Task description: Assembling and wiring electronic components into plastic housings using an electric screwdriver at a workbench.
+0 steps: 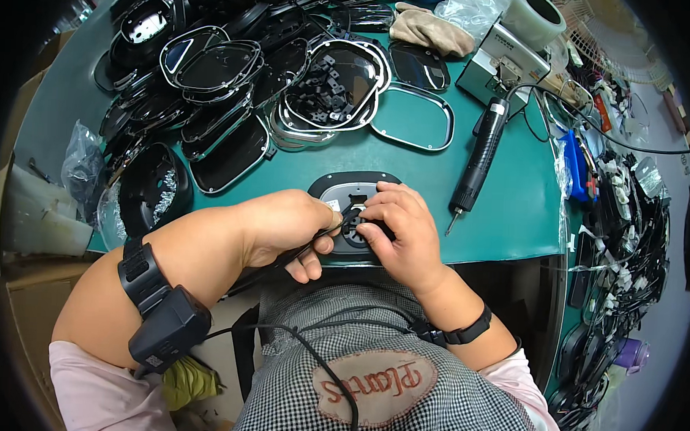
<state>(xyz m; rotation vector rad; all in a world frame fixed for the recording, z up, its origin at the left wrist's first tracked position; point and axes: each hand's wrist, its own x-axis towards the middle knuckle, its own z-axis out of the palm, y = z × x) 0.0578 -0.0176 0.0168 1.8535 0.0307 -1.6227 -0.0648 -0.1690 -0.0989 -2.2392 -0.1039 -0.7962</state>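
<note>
A dark rounded housing part (368, 176) with a grey inner plate lies near the table's front edge, between my hands. From the left, my left hand (297, 227) is closed round a black cable (289, 257), thumb on top and fingertips curled underneath. My right hand (402, 231) comes over the housing's right side. Its thumb and bent forefinger pinch the cable near a round fitting at the housing's middle. My fingers cover much of that fitting, so the cable's end is hard to make out.
An electric screwdriver (480, 156) lies at the right, bit toward me, before a grey box device (502, 65). Piled black frames (228, 67) fill the back left. A black bowl (160, 190) holds screws. One empty frame (413, 146) lies behind; bundled cables (614, 248) crowd the far right.
</note>
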